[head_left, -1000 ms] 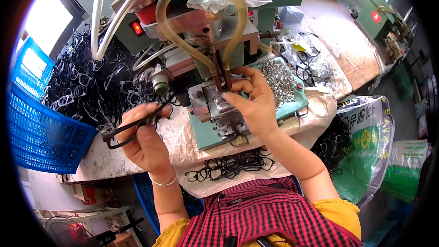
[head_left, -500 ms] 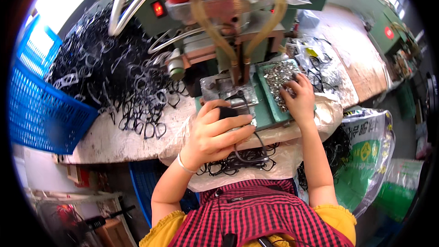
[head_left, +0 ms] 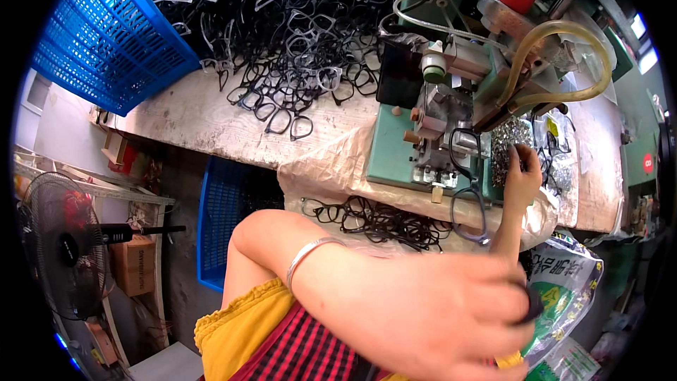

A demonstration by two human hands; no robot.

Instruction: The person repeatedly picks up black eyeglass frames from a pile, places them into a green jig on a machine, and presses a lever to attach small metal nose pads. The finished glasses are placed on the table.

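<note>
On the bench, seen from the head camera, a green machine stands with a yellowish hose looping over it, and a dark eyeglass frame hangs at its front edge. Right hand reaches up beside the machine, fingers bent and fingertips touching a heap of small metal parts; whether its grip has closed on any part cannot be told. Left hand is close under the camera, large and blurred, its grip closed on a small dark object, a bangle on the wrist. Black frames lie piled at the bench's left beside a blue crate; more frames lie below the bench edge.
</note>
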